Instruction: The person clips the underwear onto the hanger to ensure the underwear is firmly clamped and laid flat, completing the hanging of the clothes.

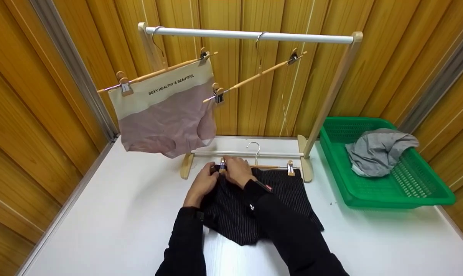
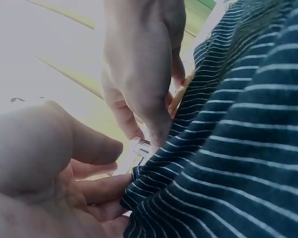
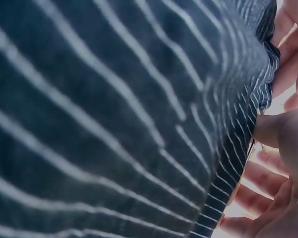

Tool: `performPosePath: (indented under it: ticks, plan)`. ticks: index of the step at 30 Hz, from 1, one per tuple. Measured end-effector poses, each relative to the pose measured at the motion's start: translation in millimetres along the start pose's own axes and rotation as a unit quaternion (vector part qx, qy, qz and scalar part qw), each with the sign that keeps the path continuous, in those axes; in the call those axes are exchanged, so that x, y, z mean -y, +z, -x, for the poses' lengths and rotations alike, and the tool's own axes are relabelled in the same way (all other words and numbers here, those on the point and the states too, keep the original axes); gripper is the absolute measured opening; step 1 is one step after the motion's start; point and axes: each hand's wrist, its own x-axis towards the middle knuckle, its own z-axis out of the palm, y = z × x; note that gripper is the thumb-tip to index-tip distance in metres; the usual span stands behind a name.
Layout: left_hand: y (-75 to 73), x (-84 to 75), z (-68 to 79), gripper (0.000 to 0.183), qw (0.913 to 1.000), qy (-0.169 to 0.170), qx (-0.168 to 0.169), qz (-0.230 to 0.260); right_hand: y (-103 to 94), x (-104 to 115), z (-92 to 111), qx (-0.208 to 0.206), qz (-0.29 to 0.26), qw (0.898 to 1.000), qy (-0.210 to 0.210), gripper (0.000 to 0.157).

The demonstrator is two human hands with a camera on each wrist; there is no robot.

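Black shorts with thin white stripes lie spread on the white table. Along their waist edge runs a wooden clip hanger, its metal hook pointing away from me. The right clip sits over the waistband. At the left clip, my right hand grips with thumb and fingers, close to the cloth. My left hand holds the upper left corner of the shorts beside that clip. In the left wrist view, the left fingers meet the bunched striped cloth.
Behind stands a rack with a white rail. Pink-and-cream briefs hang clipped at its left, and a bare clip hanger hangs near its middle. A green basket with a grey garment stands at the right.
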Motion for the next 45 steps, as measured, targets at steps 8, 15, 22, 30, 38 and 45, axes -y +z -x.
performPosePath:
  ticks: [8, 15, 22, 30, 38, 45]
  plan:
    - [1.7, -1.2, -3.4, 0.03, 0.9945, -0.059, -0.005, 0.086, -6.7, -8.8, -3.4, 0.029, -0.127, 0.991, -0.029, 0.035]
    - [0.3, -4.6, -3.8, 0.023, 0.9932, -0.074, -0.003, 0.089, -12.4, -18.7, -4.5, 0.053, -0.261, 0.964, -0.018, 0.025]
    - [-1.5, -7.1, -5.1, 0.041, 0.9858, -0.103, -0.003, 0.132, -26.9, -26.7, -5.6, 0.062, -0.343, 0.937, -0.031, 0.044]
    - [-1.5, -6.5, -4.4, 0.032, 0.9864, -0.083, -0.033, 0.138, -39.6, -27.4, -5.2, 0.082, -0.348, 0.933, -0.042, 0.052]
    - [-1.4, -12.7, -3.1, 0.026, 0.9889, -0.054, -0.042, 0.132, -49.6, -28.1, -6.8, 0.09, -0.37, 0.923, -0.055, 0.045]
    - [-0.3, -14.0, -1.7, 0.02, 0.9873, -0.061, -0.051, 0.138, -51.9, -28.7, -7.8, 0.071, -0.354, 0.93, -0.067, 0.037]
